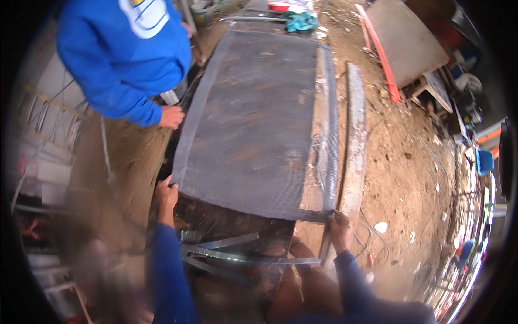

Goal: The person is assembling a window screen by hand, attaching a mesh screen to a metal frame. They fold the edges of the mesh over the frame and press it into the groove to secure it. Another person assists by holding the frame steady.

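Observation:
A long dark grey mesh sheet [248, 113] lies stretched over a dark work table, with paler bands along its left and right edges. At its near left corner, my left hand [168, 194] pinches the edge between thumb and fingers. The near right corner is held by my right hand [339, 229], its fingers closed round it. Between my hands the near edge sags a little above the dark table top [232, 229]. Closer to me, several metal strips [243, 258] lie across the table.
On the left stands a person in a blue hoodie [127, 65], one hand [171, 117] beside the sheet's left edge. A teal cloth [300, 21] and red dish [278, 6] sit at the far end. A weathered plank [353, 135] runs along the right; a board [404, 40] leans farther right.

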A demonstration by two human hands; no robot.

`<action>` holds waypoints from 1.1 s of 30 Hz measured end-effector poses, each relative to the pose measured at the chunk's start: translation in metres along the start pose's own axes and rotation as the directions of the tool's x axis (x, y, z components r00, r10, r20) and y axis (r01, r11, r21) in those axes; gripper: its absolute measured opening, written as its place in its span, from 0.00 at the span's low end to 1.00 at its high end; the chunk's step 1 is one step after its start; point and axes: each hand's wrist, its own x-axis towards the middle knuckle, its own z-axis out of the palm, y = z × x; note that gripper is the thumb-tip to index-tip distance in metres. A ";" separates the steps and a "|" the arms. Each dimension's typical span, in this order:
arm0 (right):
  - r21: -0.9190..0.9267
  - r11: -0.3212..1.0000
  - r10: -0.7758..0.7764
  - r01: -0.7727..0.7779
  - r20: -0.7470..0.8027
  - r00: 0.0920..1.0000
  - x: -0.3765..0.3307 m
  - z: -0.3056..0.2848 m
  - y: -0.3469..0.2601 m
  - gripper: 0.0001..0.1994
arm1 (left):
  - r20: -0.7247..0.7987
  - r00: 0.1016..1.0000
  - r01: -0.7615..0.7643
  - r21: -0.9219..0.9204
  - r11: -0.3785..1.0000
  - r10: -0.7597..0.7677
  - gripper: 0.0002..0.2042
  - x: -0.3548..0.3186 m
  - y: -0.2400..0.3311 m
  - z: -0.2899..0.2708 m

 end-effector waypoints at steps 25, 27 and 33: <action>-0.100 0.995 0.016 -0.021 -0.054 0.998 0.007 0.004 0.035 0.24 | 0.024 0.999 -0.031 0.054 0.998 0.030 0.26 -0.016 0.027 -0.015; -0.020 0.999 0.037 -0.039 -0.074 0.997 0.004 0.005 0.032 0.22 | 0.030 1.000 0.001 0.100 0.995 -0.004 0.26 -0.017 0.025 -0.014; 0.104 0.994 0.046 -0.034 -0.118 0.992 -0.003 0.014 0.024 0.20 | -0.009 0.997 -0.072 0.031 0.997 0.072 0.29 -0.015 0.022 -0.011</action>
